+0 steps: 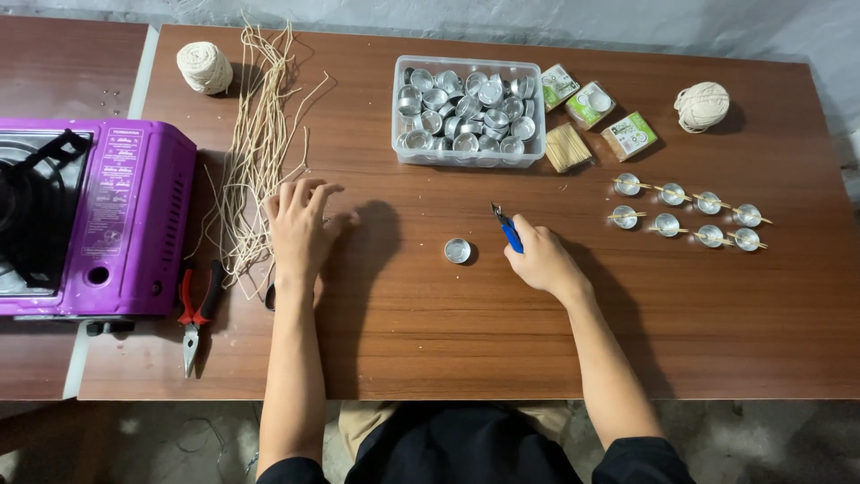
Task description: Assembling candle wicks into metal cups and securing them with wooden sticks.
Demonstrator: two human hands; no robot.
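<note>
A brown wooden table carries a purple camp stove at its left edge. Right of the stove, the left hand spreads open over loose wick strands — best to isolate one strand. Farther right, past a single foil cup, the right hand is clamped on blue-handled cutters.

Left hand spread on cut strings, right hand gripping blue-handled cutters — small metal cup between

Purple stove; blue-handled cutter; red pliers.
</note>
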